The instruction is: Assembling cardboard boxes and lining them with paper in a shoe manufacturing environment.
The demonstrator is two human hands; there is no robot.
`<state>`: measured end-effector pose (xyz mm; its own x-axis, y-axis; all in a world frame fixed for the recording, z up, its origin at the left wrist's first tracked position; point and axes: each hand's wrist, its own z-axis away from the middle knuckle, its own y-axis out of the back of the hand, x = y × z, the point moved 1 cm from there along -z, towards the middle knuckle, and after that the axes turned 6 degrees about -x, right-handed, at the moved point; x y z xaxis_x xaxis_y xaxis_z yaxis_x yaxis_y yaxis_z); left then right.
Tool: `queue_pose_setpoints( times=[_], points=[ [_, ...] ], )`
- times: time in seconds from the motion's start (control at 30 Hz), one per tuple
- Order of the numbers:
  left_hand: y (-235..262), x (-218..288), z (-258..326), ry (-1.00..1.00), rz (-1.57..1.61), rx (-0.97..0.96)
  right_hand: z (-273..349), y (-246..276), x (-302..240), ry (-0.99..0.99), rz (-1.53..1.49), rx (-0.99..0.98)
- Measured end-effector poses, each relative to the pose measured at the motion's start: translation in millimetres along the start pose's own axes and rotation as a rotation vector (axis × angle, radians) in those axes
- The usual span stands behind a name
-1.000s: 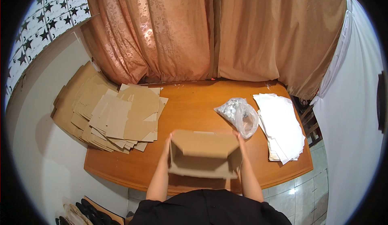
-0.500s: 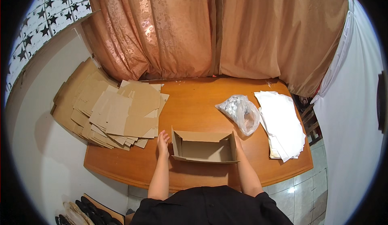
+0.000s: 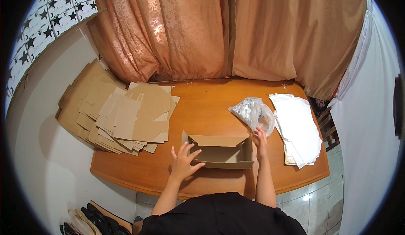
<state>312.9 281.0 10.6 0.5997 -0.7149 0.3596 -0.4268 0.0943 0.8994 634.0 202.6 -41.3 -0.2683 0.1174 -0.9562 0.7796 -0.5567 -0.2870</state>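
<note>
An open-topped brown cardboard box sits near the front of the wooden table, its far flap leaning inward. My left hand is over the box's left end with its fingers spread; whether it touches the cardboard I cannot tell. Just beyond the box's right end, my right hand is raised with fingers stretched out and nothing in them. Its fingertips overlap the lower edge of a clear plastic bag that contains small silvery-grey pieces. No grip on the bag shows.
On the left of the wooden table lies a loose pile of flat cardboard pieces. A stack of white paper sheets is at the right. Brown curtains hang along the far edge, and a white wall stands on the left.
My left hand has come from beside the box to over its left end, fingers spreading. My right hand has left the box's right side and risen toward the plastic bag.
</note>
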Motion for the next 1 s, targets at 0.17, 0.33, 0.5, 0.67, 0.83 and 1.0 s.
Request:
queue_pose_setpoints(
  times=[0.17, 0.33, 0.5, 0.67, 0.83, 1.0],
  points=[
    [-9, 2, -10, 0.174, -0.069, -0.032, 18, -2, -9, 0.161, 0.496, -0.216],
    [-25, 3, -37, 0.319, -0.145, -0.190, 17, 9, -12, 0.099, 0.245, -0.048],
    [-51, 8, -48, 0.305, -0.222, -0.091, 27, 1, -14, 0.275, 0.457, -0.036],
    [-59, 13, -50, 0.293, -0.233, 0.052, 31, -1, -3, 0.363, 0.418, -0.056],
    [-77, -5, -50, 0.165, -0.266, 0.069, 27, -12, 4, 0.289, 0.405, -0.151],
    [-82, -1, -49, 0.113, -0.290, 0.150, 25, -42, -8, 0.512, 1.145, -0.114]
  ],
)
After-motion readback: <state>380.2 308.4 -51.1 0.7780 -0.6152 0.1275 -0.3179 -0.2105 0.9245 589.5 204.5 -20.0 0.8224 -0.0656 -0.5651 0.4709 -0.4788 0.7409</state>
